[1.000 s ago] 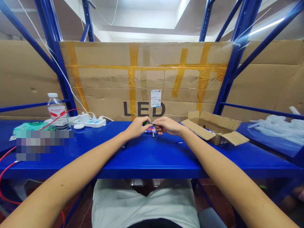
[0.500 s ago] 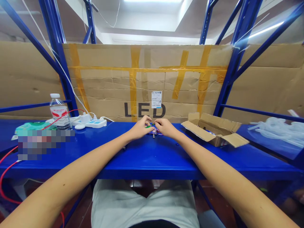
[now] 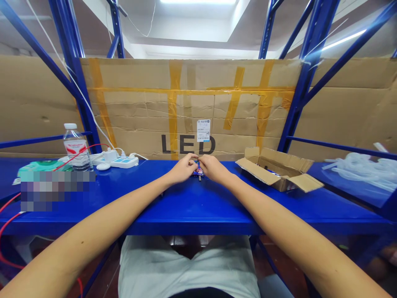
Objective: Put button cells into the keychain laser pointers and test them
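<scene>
My left hand [image 3: 183, 169] and my right hand [image 3: 213, 167] meet near the back of the blue table, fingertips bent together and almost touching. Whatever is pinched between them is too small and too covered to name. Just below and between the hands lies a small cluster of shiny purple, blue and silver pieces [image 3: 199, 171] on the table. A small metallic end [image 3: 200, 179] sticks out of the cluster toward me. My fingers hide much of the cluster.
On the right stands an open cardboard box [image 3: 274, 169] with small items inside. To the left are a white power strip [image 3: 124, 161], a water bottle [image 3: 76, 149] and a green packet [image 3: 43, 166]. A large cardboard panel [image 3: 139, 107] closes off the back of the blue table [image 3: 198, 207].
My hands have drawn closer together, and the left fingers have curled inward. The green piece that showed at the left fingertips is now out of sight. The camera has shifted slightly.
</scene>
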Tool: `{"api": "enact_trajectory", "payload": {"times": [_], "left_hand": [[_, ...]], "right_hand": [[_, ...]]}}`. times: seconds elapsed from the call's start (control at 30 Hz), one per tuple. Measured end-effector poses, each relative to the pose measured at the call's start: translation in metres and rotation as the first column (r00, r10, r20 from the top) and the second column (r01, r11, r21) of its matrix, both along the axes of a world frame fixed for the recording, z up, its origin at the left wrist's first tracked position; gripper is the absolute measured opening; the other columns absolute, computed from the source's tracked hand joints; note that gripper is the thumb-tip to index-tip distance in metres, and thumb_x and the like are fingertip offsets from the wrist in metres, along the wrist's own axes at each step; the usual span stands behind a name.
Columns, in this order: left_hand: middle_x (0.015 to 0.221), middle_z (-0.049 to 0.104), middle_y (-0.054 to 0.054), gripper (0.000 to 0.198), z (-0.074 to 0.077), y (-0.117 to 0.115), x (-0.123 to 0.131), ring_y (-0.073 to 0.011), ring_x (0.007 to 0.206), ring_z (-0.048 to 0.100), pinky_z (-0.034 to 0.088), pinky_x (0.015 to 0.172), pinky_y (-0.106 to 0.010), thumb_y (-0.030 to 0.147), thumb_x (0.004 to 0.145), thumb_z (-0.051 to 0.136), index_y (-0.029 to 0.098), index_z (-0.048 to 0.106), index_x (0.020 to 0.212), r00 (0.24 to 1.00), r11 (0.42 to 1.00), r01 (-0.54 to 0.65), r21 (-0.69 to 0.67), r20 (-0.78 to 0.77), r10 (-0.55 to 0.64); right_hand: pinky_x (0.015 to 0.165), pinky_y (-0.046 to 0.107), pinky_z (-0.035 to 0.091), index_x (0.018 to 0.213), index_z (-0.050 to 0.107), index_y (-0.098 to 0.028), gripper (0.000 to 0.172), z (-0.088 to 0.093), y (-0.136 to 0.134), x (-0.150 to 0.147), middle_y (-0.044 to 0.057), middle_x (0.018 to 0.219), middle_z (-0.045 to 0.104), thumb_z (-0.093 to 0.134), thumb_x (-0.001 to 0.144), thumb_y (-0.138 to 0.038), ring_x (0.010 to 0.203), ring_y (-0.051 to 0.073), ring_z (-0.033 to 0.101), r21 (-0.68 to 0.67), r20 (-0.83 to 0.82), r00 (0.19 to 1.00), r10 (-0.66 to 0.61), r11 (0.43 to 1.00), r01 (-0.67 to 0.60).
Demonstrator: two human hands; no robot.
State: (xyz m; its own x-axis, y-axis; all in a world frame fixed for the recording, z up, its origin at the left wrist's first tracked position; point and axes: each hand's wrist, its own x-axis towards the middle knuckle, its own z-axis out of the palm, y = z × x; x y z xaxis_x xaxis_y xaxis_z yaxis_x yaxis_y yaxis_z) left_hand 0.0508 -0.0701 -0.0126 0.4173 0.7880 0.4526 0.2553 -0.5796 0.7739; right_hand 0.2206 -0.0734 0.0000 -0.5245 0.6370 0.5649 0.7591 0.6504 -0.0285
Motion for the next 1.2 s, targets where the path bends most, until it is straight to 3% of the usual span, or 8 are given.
{"api": "enact_trajectory", "payload": {"times": [0.3, 0.47, 0.57, 0.63, 0.73, 0.9, 1.03, 1.2], "left_hand": [[0.055, 0.052, 0.008, 0.021, 0.000, 0.003, -0.001, -0.0089, 0.046, 0.044, 0.034, 0.049, -0.022, 0.017, 0.081, 0.057, 0.016, 0.056, 0.102, 0.991, 0.991, -0.131, 0.017, 0.007, 0.131], [0.060, 0.062, 0.002, 0.014, 0.008, 0.009, -0.010, -0.0076, 0.042, 0.045, 0.033, 0.043, -0.021, 0.025, 0.078, 0.068, 0.015, 0.061, 0.086, 0.988, 0.987, -0.151, -0.051, 0.030, 0.153], [0.064, 0.063, -0.001, 0.012, 0.014, 0.012, -0.018, -0.0071, 0.041, 0.046, 0.033, 0.039, -0.020, 0.024, 0.079, 0.069, 0.014, 0.063, 0.082, 0.988, 0.984, -0.138, -0.115, 0.061, 0.145], [0.068, 0.064, -0.002, 0.011, 0.017, 0.013, -0.022, -0.0074, 0.043, 0.048, 0.034, 0.038, -0.020, 0.022, 0.079, 0.070, 0.014, 0.064, 0.082, 0.985, 0.982, -0.131, -0.135, 0.096, 0.145], [0.068, 0.064, -0.003, 0.011, 0.019, 0.014, -0.024, -0.0072, 0.043, 0.049, 0.036, 0.038, -0.020, 0.023, 0.080, 0.069, 0.013, 0.065, 0.080, 0.981, 0.984, -0.123, -0.125, 0.137, 0.140], [0.062, 0.060, -0.001, 0.014, 0.019, 0.013, -0.021, -0.0071, 0.041, 0.047, 0.037, 0.037, -0.020, 0.025, 0.081, 0.068, 0.012, 0.064, 0.079, 0.975, 0.990, -0.124, -0.073, 0.175, 0.135], [0.061, 0.061, -0.001, 0.020, 0.020, 0.010, -0.020, -0.0070, 0.041, 0.046, 0.036, 0.038, -0.021, 0.032, 0.079, 0.071, 0.013, 0.065, 0.079, 0.981, 0.996, -0.067, -0.054, 0.181, 0.076], [0.056, 0.058, 0.002, 0.030, 0.013, 0.010, -0.017, -0.0072, 0.041, 0.042, 0.033, 0.041, -0.022, 0.042, 0.077, 0.070, 0.013, 0.070, 0.081, 0.995, 1.000, -0.013, -0.024, 0.100, 0.015]], "right_hand": [[0.080, 0.029, 0.042, 0.106, 0.064, -0.007, 0.028, -0.001, -0.002, 0.001, 0.014, 0.095, 0.064, 0.039, 0.097, -0.014, 0.085, 0.019, 0.058, 0.002, 0.097, 0.995, -0.015, 1.000, 0.015], [0.081, 0.028, 0.041, 0.094, 0.067, -0.011, 0.027, 0.006, 0.001, 0.008, 0.014, 0.095, 0.068, 0.040, 0.095, -0.015, 0.088, 0.019, 0.060, -0.059, -0.072, 0.997, -0.025, 0.998, 0.020], [0.072, 0.026, 0.041, 0.075, 0.063, -0.014, 0.030, 0.010, 0.007, 0.018, 0.009, 0.078, 0.068, 0.041, 0.095, -0.018, 0.075, 0.017, 0.060, -0.192, -0.217, 0.971, -0.099, 0.980, 0.057], [0.065, 0.025, 0.042, 0.069, 0.058, -0.015, 0.031, 0.011, 0.011, 0.022, 0.006, 0.069, 0.064, 0.041, 0.094, -0.019, 0.064, 0.014, 0.058, -0.331, -0.316, 0.942, -0.117, 0.944, 0.007], [0.058, 0.024, 0.046, 0.074, 0.057, -0.014, 0.025, 0.011, 0.014, 0.024, 0.004, 0.067, 0.063, 0.042, 0.093, -0.016, 0.055, 0.012, 0.057, -0.537, -0.494, 0.860, -0.130, 0.824, -0.184], [0.055, 0.025, 0.051, 0.078, 0.057, -0.014, 0.014, 0.010, 0.011, 0.021, 0.004, 0.066, 0.063, 0.050, 0.089, -0.012, 0.059, 0.014, 0.062, -0.631, -0.643, 0.751, -0.148, 0.659, -0.410], [0.064, 0.027, 0.054, 0.080, 0.060, -0.013, 0.009, 0.012, 0.002, 0.018, 0.005, 0.070, 0.068, 0.054, 0.087, -0.014, 0.064, 0.015, 0.066, -0.643, -0.656, 0.747, -0.110, 0.600, -0.476], [0.067, 0.025, 0.051, 0.077, 0.062, -0.013, 0.015, 0.007, -0.004, 0.010, 0.006, 0.076, 0.070, 0.058, 0.086, -0.024, 0.068, 0.014, 0.066, -0.573, -0.642, 0.764, 0.069, 0.619, -0.537]]}}
